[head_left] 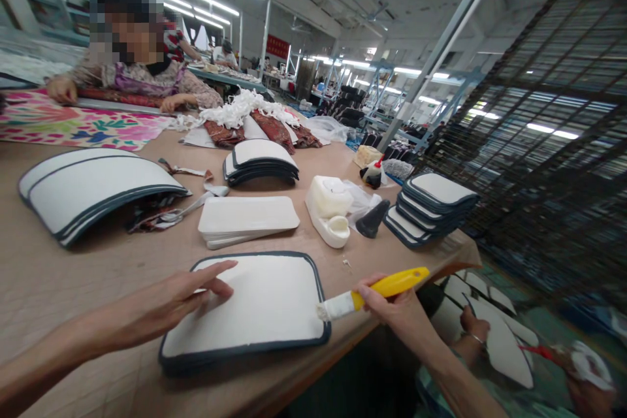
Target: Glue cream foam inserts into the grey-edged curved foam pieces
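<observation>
A stack of white panels with dark blue edging (264, 300) lies near the table's front edge. My left hand (200, 290) rests over its left part, fingers stretched out, with fingertips on or just above the white surface. In my right hand (392, 300) is a paintbrush (392, 284) with a yellow handle, gripped between thumb and fingers. Its pale, coated bristles touch the panel's right edge. Just behind the stack are a pile of plain white panels (249, 217) and a white plastic container (329, 206) with a cut-open spout.
Curved edged panels (98, 189) stand at the left, more (262, 160) farther back, and another pile (431, 206) at the right. A dark cone (373, 219) stands by the container. Across the table, a person handles floral fabric (88, 121). At lower right, another person's hand (474, 326) holds a panel.
</observation>
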Demonstrator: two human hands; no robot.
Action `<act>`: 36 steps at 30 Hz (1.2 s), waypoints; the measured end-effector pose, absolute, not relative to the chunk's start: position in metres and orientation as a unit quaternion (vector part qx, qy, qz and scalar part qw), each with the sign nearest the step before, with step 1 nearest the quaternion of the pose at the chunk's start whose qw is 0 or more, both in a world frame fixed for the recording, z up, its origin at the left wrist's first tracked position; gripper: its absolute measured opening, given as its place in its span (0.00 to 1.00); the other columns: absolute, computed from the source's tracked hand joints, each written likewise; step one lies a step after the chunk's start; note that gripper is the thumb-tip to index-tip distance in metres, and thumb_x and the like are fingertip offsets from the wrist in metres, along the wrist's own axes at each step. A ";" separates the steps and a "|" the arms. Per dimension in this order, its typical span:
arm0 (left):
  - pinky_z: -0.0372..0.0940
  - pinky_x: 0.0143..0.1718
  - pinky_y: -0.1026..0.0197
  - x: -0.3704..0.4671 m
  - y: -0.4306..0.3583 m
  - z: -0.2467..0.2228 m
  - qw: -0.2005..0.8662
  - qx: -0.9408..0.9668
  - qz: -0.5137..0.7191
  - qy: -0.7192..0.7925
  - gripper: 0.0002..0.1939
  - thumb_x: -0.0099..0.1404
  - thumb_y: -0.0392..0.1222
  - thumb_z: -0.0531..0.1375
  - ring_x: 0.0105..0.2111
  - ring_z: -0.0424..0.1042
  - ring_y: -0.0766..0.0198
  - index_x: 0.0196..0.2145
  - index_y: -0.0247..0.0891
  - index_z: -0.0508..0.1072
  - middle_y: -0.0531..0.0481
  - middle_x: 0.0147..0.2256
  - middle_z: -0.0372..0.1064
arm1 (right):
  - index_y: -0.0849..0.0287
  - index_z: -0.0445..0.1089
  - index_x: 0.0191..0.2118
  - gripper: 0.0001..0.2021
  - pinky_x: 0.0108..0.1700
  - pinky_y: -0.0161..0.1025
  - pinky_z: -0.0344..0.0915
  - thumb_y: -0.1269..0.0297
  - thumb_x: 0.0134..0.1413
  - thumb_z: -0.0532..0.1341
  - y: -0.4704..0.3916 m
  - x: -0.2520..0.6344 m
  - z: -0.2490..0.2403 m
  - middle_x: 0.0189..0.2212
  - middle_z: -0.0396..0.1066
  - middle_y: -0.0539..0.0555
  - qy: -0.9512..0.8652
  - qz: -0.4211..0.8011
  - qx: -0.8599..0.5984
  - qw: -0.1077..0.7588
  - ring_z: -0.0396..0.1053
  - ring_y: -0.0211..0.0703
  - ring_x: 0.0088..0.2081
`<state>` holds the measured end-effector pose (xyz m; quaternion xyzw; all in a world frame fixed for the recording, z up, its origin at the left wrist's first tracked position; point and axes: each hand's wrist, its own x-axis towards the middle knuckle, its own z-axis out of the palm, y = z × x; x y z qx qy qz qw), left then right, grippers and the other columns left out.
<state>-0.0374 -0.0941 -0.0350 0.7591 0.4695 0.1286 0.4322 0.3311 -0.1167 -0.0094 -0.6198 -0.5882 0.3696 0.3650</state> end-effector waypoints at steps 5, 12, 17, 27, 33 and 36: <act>0.65 0.42 0.62 -0.050 -0.064 -0.015 0.433 0.759 0.183 0.451 0.23 0.63 0.41 0.52 0.42 0.71 0.58 0.57 0.47 0.60 0.50 0.43 0.72 | 0.57 0.70 0.36 0.13 0.24 0.32 0.59 0.53 0.51 0.59 -0.093 0.309 0.010 0.17 0.65 0.46 -0.562 0.414 -0.526 0.486 0.62 0.35 0.20; 0.53 0.54 0.48 -0.079 0.014 -0.055 0.192 0.793 0.193 0.545 0.41 0.48 0.41 0.65 0.53 0.60 0.45 0.59 0.37 0.57 0.38 0.55 0.59 | 0.53 0.66 0.48 0.15 0.35 0.39 0.66 0.57 0.59 0.51 -0.007 0.253 0.004 0.25 0.70 0.49 -0.757 0.347 -0.392 0.391 0.70 0.40 0.27; 0.54 0.54 0.52 -0.090 0.026 -0.070 0.217 0.824 0.149 0.501 0.45 0.48 0.39 0.66 0.53 0.60 0.47 0.61 0.39 0.50 0.40 0.55 0.57 | 0.56 0.64 0.52 0.23 0.49 0.48 0.61 0.67 0.47 0.62 0.038 0.236 -0.024 0.47 0.69 0.59 -0.888 0.132 -0.411 0.162 0.67 0.50 0.45; 0.60 0.44 0.61 -0.113 0.043 -0.068 0.192 0.873 0.115 0.434 0.31 0.56 0.37 0.63 0.43 0.68 0.56 0.56 0.39 0.57 0.45 0.44 0.68 | 0.56 0.61 0.55 0.28 0.54 0.51 0.55 0.75 0.44 0.59 0.076 0.241 -0.047 0.53 0.65 0.59 -0.926 0.052 -0.373 0.007 0.62 0.53 0.52; 0.58 0.34 0.64 -0.101 0.027 -0.059 0.156 0.890 0.110 0.414 0.08 0.58 0.28 0.54 0.34 0.67 0.60 0.32 0.40 0.67 0.51 0.34 0.68 | 0.57 0.62 0.54 0.25 0.52 0.51 0.57 0.68 0.47 0.61 0.065 0.238 -0.039 0.49 0.68 0.59 -0.919 0.073 -0.386 0.031 0.63 0.54 0.50; 0.57 0.31 0.64 -0.096 0.017 -0.057 0.146 0.884 0.126 0.425 0.12 0.59 0.25 0.50 0.30 0.66 0.62 0.30 0.40 0.65 0.52 0.31 0.67 | 0.56 0.62 0.54 0.26 0.52 0.50 0.58 0.65 0.46 0.63 0.055 0.232 -0.041 0.49 0.67 0.59 -0.926 0.077 -0.363 0.066 0.63 0.54 0.50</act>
